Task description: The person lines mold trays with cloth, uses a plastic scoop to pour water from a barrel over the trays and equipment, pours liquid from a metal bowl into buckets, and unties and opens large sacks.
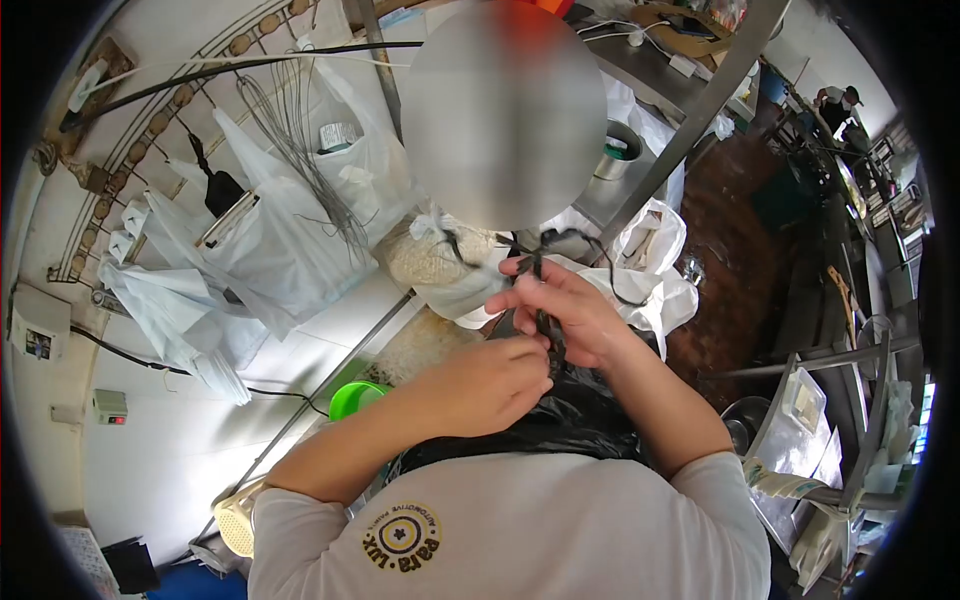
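Note:
Both my hands are together in front of my white shirt [560, 520], over black plastic [590, 410] at my waist. Thin, twisted black plastic strips [549, 240] run up from between the fingers, with loose ends curling out to both sides. My right hand [565, 305] pinches the strip, thumb and forefinger raised. Just below it on the left, my left hand [495, 380] is closed with its fingertips against the lower part of the strip; its knuckles hide most of that grip. A large blurred round patch covers the area beyond the hands.
On the left wall hang white plastic bags [270, 240], whisks [290, 140] and a black-handled tool [215, 180]. A bright green container [355, 398] sits below my left forearm. White sacks [650, 260] stand beyond my right hand. Metal shelving [870, 430] is at right; another person [838, 105] stands far off.

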Motion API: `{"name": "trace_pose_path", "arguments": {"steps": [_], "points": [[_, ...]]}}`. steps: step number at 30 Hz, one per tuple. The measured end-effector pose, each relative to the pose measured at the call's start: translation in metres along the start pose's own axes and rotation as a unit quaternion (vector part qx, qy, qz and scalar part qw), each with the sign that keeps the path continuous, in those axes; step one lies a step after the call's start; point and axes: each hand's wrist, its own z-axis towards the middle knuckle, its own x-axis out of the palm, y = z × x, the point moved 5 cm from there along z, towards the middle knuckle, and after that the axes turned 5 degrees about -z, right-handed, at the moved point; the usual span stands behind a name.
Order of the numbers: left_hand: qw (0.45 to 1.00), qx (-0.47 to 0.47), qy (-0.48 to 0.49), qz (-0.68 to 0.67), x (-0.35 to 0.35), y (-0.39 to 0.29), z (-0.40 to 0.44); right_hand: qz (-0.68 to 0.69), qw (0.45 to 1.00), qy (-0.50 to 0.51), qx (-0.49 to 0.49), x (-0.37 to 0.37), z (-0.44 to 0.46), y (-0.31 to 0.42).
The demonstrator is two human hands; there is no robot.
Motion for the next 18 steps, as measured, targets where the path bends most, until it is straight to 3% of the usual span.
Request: {"name": "trace_pose_path", "arguments": {"steps": [2, 6, 9, 12, 13, 15, 16, 18], "points": [[0.996, -0.051, 0.067, -0.019, 0.015, 0.017, -0.008, -0.077, 0.997, 0.015, -0.013, -0.002, 0.009, -0.008], [0.982, -0.106, 0.158, 0.001, 0.025, 0.056, -0.032, 0.02, 0.987, -0.115, -0.108, -0.022, -0.009, 0.001], [0.982, -0.095, 0.153, -0.047, 0.025, 0.073, -0.033, 0.05, 0.972, -0.203, -0.107, -0.046, -0.042, -0.002], [0.958, -0.245, -0.014, -0.15, 0.017, 0.091, -0.018, 0.066, 0.966, -0.232, -0.091, -0.059, -0.081, -0.012], [0.958, -0.236, 0.008, -0.164, 0.029, 0.091, -0.006, 0.062, 0.971, -0.218, -0.073, -0.059, -0.093, -0.018], [0.986, 0.009, -0.144, -0.081, 0.034, 0.069, 0.029, 0.068, 0.977, -0.2, -0.031, -0.058, -0.116, -0.035], [0.987, 0.019, -0.128, -0.099, 0.046, 0.067, 0.04, 0.068, 0.977, -0.202, -0.012, -0.055, -0.127, -0.04], [0.99, 0.135, -0.042, -0.017, 0.081, 0.051, 0.059, 0.026, 0.978, -0.205, -0.006, -0.057, -0.153, -0.051]]}}
